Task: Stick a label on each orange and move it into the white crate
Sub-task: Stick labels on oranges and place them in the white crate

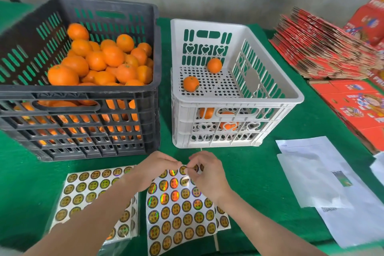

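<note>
Green cloth covers the desk (249,172). At lower centre of the frame the label sheet (182,214) lies curled, top edge raised. At that edge the right hand (207,172) pinches one round label (184,169) between thumb and forefinger. Just beside it the left hand (153,170) pinches the sheet. Advised: hold the backing steady, peel slowly at a shallow angle, and keep the adhesive off the skin. Unlabelled oranges (112,56) fill the black crate (83,110) at upper left. The white crate (270,81) at centre holds a few.
</note>
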`<state>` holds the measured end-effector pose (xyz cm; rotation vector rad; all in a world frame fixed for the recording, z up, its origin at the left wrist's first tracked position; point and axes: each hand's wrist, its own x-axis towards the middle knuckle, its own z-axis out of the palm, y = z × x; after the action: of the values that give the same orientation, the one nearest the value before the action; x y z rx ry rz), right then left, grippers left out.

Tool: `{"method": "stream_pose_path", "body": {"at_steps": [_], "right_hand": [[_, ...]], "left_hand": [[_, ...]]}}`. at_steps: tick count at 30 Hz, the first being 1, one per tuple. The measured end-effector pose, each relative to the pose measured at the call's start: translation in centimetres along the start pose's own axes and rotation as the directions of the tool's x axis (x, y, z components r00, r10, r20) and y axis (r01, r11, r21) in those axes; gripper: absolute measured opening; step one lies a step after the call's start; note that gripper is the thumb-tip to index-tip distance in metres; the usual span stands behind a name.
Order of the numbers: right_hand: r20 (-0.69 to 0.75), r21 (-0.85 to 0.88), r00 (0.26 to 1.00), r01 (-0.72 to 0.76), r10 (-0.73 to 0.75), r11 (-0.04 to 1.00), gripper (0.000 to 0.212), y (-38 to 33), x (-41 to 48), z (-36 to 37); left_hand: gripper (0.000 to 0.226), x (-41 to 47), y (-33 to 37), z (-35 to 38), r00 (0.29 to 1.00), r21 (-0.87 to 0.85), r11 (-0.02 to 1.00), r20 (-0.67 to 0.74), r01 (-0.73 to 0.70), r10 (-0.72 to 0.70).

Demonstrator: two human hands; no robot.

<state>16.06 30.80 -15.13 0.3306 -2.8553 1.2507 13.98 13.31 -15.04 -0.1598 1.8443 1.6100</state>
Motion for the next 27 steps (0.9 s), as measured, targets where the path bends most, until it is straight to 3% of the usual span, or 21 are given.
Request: {"method": "stream_pose_path", "body": {"at_steps": [3, 6, 8, 9, 11, 13, 14, 16, 18, 19, 21, 22, 24, 25, 27], "right_hand": [[-0.006, -0.029, 0.996, 0.094, -0.094, 0.995, 0.004, -0.2, -0.8, 0.0], [-0.013, 0.005, 0.995, 0.098, -0.098, 0.995, 0.004, -0.2, -1.2, -0.3], [-0.02, 0.069, 0.998, 0.053, -0.052, 0.996, 0.005, -0.4, -1.2, -1.0], [-0.02, 0.097, 0.999, 0.038, -0.037, 0.995, 0.006, -0.7, -1.2, -1.3], [-0.039, 0.154, 0.997, 0.075, -0.07, 0.985, 0.008, -1.9, -1.0, -2.2], [-0.113, 0.204, 0.976, 0.209, -0.189, 0.956, 0.007, -3.8, -0.4, -3.5], [-0.164, 0.228, 0.954, 0.285, -0.252, 0.931, 0.006, -5.0, 0.1, -4.2], [-0.248, 0.277, 0.907, 0.403, -0.34, 0.872, 0.005, -7.4, 1.7, -5.8], [-0.29, 0.294, 0.869, 0.481, -0.402, 0.826, 0.011, -9.8, 4.2, -6.8], [-0.293, 0.278, 0.854, 0.506, -0.43, 0.816, 0.014, -11.0, 5.7, -7.0], [-0.254, 0.236, 0.851, 0.515, -0.46, 0.824, 0.023, -13.4, 9.2, -6.7], [-0.216, 0.209, 0.858, 0.507, -0.466, 0.836, 0.028, -14.4, 11.0, -6.4], [-0.117, 0.141, 0.868, 0.496, -0.483, 0.857, 0.034, -16.0, 14.3, -5.4], [-0.065, 0.108, 0.873, 0.488, -0.483, 0.866, 0.036, -16.5, 15.6, -4.9], [0.018, 0.048, 0.881, 0.471, -0.472, 0.881, 0.039, -17.0, 17.6, -3.8]], "left_hand": [[0.022, 0.5, -0.3, 0.5, 0.998, -0.003, 1.0, -0.057, 0.026, -0.026], [0.039, 0.9, -0.9, 1.2, 0.992, 0.248, 0.969, -0.126, 0.012, 0.02], [0.051, 1.1, -1.1, 2.0, 0.986, 0.477, 0.879, -0.141, -0.008, 0.086], [0.045, 1.1, -1.3, 2.5, 0.98, 0.565, 0.823, -0.126, -0.055, 0.151], [0.009, 0.5, -1.4, 3.2, 0.953, 0.742, 0.657, -0.088, -0.131, 0.289], [0.042, -0.4, -1.7, 3.5, 0.918, 0.836, 0.525, -0.073, -0.157, 0.39], [0.05, -1.3, -1.2, 3.3, 0.875, 0.832, 0.513, -0.074, -0.21, 0.479], [0.044, -3.6, 0.7, 2.2, 0.682, 0.803, 0.463, -0.098, -0.376, 0.725], [0.031, -5.7, 2.9, 0.1, 0.37, 0.816, 0.319, -0.141, -0.482, 0.918], [0.027, -6.8, 4.3, -1.2, 0.243, 0.825, 0.265, -0.16, -0.499, 0.957], [0.018, -8.6, 7.3, -4.2, 0.101, 0.846, 0.232, -0.21, -0.481, 0.973], [0.015, -9.1, 8.8, -5.8, 0.079, 0.857, 0.262, -0.254, -0.444, 0.964], [0.013, -8.9, 11.5, -8.9, 0.12, 0.87, 0.375, -0.356, -0.319, 0.927], [0.016, -8.3, 12.8, -10.5, 0.174, 0.867, 0.436, -0.404, -0.242, 0.898], [0.023, -6.4, 14.8, -13.6, 0.357, 0.819, 0.564, -0.5, -0.101, 0.789]]}}
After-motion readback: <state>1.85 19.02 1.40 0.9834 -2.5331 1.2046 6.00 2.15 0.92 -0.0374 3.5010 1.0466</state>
